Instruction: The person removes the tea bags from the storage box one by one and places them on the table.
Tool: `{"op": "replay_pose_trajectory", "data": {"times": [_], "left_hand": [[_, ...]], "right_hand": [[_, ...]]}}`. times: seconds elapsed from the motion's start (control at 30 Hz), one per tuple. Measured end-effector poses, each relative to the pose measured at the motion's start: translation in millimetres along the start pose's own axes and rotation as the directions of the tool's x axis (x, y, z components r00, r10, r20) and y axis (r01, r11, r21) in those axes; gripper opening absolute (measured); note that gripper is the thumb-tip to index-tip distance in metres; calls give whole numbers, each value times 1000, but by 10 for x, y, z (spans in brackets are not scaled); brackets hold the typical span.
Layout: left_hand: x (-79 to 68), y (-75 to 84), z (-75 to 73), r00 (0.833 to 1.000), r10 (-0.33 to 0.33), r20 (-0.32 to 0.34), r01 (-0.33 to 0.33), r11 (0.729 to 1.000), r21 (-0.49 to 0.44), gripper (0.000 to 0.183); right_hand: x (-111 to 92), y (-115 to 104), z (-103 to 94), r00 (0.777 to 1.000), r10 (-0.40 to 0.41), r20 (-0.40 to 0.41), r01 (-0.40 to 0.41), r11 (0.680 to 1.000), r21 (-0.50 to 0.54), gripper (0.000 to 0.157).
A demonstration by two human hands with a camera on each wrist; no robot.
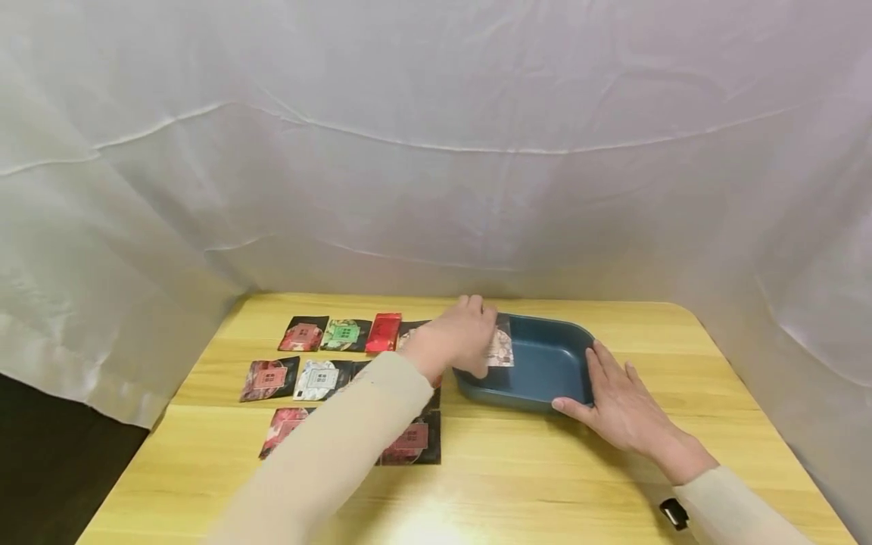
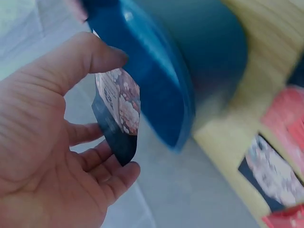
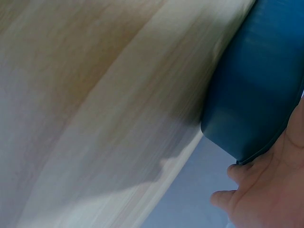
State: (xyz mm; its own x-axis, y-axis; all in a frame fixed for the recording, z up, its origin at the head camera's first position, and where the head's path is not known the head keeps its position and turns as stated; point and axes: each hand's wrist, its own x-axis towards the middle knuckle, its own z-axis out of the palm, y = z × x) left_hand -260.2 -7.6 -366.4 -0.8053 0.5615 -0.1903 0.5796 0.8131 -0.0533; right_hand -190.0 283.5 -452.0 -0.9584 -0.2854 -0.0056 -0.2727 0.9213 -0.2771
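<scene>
My left hand (image 1: 459,337) pinches a flat dark sachet (image 1: 502,348) with a pale floral print above the left part of a blue rectangular tray (image 1: 552,356). In the left wrist view, the thumb lies across the face of the sachet (image 2: 127,107) and the fingers are behind it. At the tray's right end, my right hand (image 1: 620,401) rests against the outer side and rim, with fingers and thumb extended. The right wrist view shows this hand (image 3: 270,190) touching the tray's edge (image 3: 251,95).
Several sachets lie in rows left of the tray, among them a green one (image 1: 345,333) and a red one (image 1: 384,333). My left sleeve (image 1: 334,446) covers part of the rows. A small black object (image 1: 674,515) is by the right cuff. White cloth (image 1: 436,189) hangs behind the wooden table (image 1: 511,484).
</scene>
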Motion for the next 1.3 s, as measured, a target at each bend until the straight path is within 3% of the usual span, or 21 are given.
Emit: {"op": "replay_pose_trajectory", "data": {"times": [0.17, 0.27, 0.63, 0.87, 0.97, 1.13, 1.3], "left_hand": [[-423, -273, -19, 1000, -20, -2, 19, 985, -171, 104], [-716, -453, 13, 999, -34, 6, 34, 973, -228, 105], [-1786, -1043, 264, 989, -145, 6, 140, 943, -300, 107], [-2423, -1422, 514, 968, -250, -23, 228, 913, -340, 107], [-2665, -1572, 658, 958, -280, -60, 247, 915, -318, 105], [-2960, -1735, 883, 952, -291, -99, 260, 934, -244, 101], [-3046, -1822, 1011, 952, -305, 7, 298, 927, -228, 99]], "right_hand": [[0, 1, 5, 1000, -4, 9, 4, 1000, 0, 120], [12, -8, 11, 1000, -12, 11, 12, 1000, -4, 121], [29, -5, -21, 999, -27, 20, 28, 999, -33, 121], [13, 30, -46, 999, -41, 13, 41, 997, -61, 120], [8, 36, -51, 999, -43, 18, 44, 997, -61, 119], [9, 31, -43, 999, -50, 20, 51, 997, -53, 119], [9, 27, -35, 999, -48, 11, 49, 998, -44, 119]]}}
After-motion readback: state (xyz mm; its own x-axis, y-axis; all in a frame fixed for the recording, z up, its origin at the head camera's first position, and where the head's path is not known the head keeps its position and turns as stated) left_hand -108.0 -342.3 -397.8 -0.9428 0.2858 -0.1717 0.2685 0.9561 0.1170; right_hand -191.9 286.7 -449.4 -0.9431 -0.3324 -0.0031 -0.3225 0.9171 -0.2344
